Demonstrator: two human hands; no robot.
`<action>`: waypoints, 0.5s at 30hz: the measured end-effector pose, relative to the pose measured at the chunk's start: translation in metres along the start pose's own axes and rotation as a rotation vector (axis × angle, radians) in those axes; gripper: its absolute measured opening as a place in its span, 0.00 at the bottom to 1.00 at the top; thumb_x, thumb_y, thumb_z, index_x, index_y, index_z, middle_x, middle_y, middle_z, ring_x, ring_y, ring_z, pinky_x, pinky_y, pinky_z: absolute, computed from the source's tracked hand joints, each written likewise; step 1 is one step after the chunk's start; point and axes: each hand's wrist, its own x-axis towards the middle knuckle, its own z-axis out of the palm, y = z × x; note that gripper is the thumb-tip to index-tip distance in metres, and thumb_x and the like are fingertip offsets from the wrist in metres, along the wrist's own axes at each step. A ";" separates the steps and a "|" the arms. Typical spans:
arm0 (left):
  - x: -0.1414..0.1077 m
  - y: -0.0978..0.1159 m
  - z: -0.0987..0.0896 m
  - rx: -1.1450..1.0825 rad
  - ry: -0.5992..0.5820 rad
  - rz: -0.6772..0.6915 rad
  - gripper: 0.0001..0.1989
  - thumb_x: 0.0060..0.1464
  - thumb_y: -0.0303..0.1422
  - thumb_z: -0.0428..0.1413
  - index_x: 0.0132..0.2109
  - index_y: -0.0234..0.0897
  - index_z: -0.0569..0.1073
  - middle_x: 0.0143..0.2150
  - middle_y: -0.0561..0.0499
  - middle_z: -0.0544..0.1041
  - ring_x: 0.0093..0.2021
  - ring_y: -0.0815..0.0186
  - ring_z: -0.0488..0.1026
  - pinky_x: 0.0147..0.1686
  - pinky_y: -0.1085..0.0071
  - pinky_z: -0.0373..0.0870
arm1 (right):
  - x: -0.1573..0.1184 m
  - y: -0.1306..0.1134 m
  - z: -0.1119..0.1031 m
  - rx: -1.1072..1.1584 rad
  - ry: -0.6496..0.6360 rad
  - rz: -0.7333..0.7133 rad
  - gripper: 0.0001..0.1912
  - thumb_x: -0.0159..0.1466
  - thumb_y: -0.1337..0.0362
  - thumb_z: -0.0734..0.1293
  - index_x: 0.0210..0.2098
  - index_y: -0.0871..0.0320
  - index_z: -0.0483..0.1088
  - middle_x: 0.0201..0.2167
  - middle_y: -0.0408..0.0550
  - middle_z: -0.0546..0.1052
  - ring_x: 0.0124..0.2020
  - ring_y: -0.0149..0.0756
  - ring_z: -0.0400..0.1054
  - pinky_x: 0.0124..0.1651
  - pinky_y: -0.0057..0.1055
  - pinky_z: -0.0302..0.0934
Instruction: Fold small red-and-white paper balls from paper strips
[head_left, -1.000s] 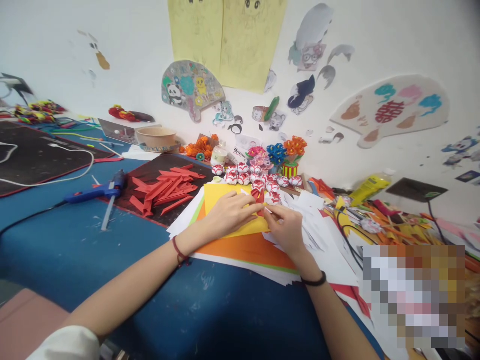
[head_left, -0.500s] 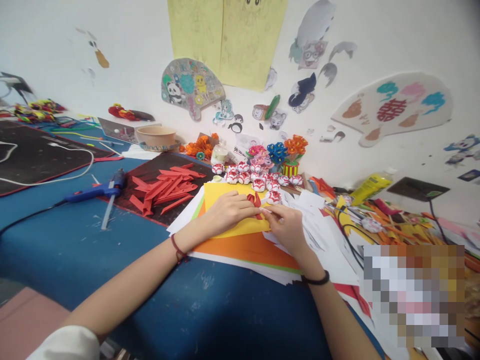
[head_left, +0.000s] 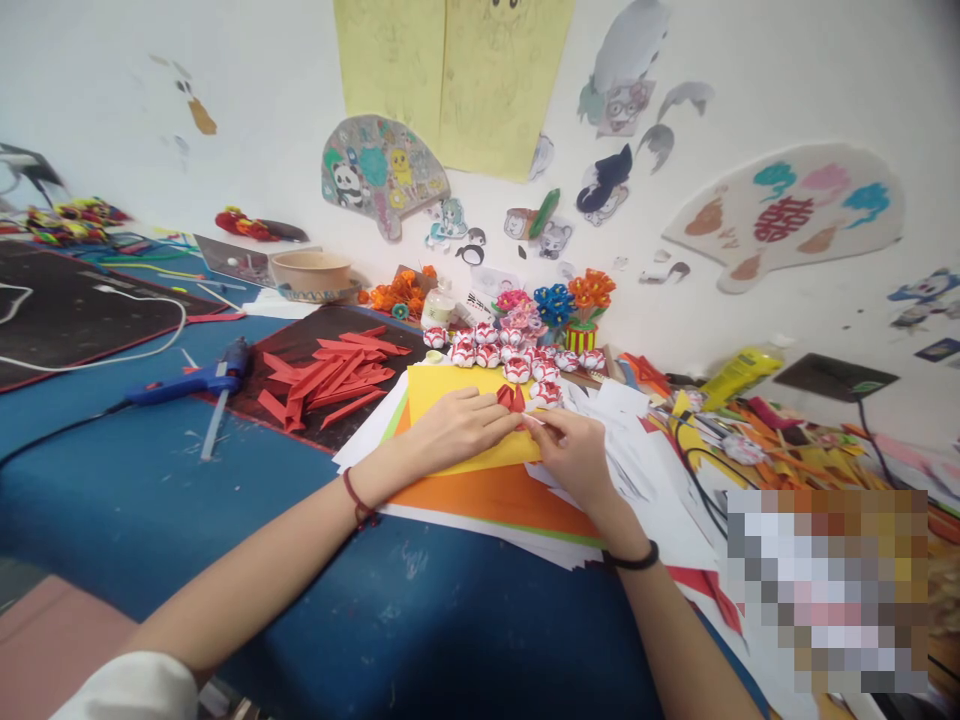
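Between my fingertips is a small folded red paper piece (head_left: 511,398), over a yellow sheet (head_left: 435,388). My left hand (head_left: 461,428) is closed on its left side, palm down. From the right, my right hand (head_left: 571,448) pinches at its lower edge, where a bit of white shows. Orange paper (head_left: 487,500) lies under the yellow sheet. Several red-and-white paper balls (head_left: 516,369) stand just behind my hands. A pile of folded red strips (head_left: 330,375) is on a dark mat to the left.
A blue glue gun (head_left: 184,385) with its cord lies at the left. Paper flowers (head_left: 555,306) and a bowl (head_left: 311,273) stand by the wall. White sheets (head_left: 675,500), cables and a yellow bottle (head_left: 742,375) are on the right.
The red paper piece has turned slightly and shows a wider folded face. My left fingers have shifted a little; my right hand is almost where it was.
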 end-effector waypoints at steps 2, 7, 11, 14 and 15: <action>0.000 0.002 0.005 0.045 0.031 -0.051 0.13 0.68 0.28 0.42 0.48 0.34 0.71 0.34 0.48 0.76 0.33 0.66 0.69 0.31 0.66 0.56 | 0.000 -0.001 0.000 -0.030 -0.003 -0.004 0.14 0.66 0.61 0.64 0.28 0.59 0.76 0.19 0.43 0.72 0.21 0.30 0.62 0.27 0.28 0.55; -0.001 0.007 0.019 0.031 0.093 -0.205 0.11 0.65 0.28 0.45 0.41 0.35 0.73 0.30 0.49 0.73 0.31 0.66 0.68 0.31 0.66 0.56 | -0.003 -0.002 0.004 -0.117 -0.021 -0.034 0.14 0.67 0.62 0.62 0.28 0.59 0.74 0.19 0.43 0.70 0.22 0.31 0.61 0.28 0.29 0.53; -0.003 0.007 0.026 -0.038 0.152 -0.271 0.12 0.65 0.30 0.46 0.39 0.36 0.73 0.29 0.49 0.72 0.31 0.66 0.68 0.31 0.68 0.58 | -0.003 0.001 0.006 -0.155 0.026 -0.052 0.10 0.68 0.61 0.63 0.38 0.58 0.75 0.29 0.46 0.77 0.29 0.33 0.68 0.34 0.28 0.58; -0.004 0.005 0.027 -0.133 0.186 -0.347 0.11 0.65 0.32 0.48 0.42 0.36 0.74 0.30 0.49 0.73 0.31 0.66 0.69 0.32 0.70 0.60 | -0.003 0.004 0.004 -0.181 0.024 -0.101 0.10 0.67 0.59 0.64 0.41 0.57 0.75 0.32 0.46 0.78 0.33 0.33 0.70 0.36 0.28 0.59; -0.004 0.005 0.028 -0.170 0.190 -0.359 0.11 0.65 0.33 0.48 0.42 0.36 0.74 0.30 0.49 0.74 0.31 0.66 0.69 0.32 0.70 0.61 | -0.003 0.005 0.003 -0.204 0.019 -0.124 0.11 0.67 0.58 0.65 0.41 0.58 0.75 0.32 0.47 0.78 0.33 0.34 0.70 0.36 0.29 0.59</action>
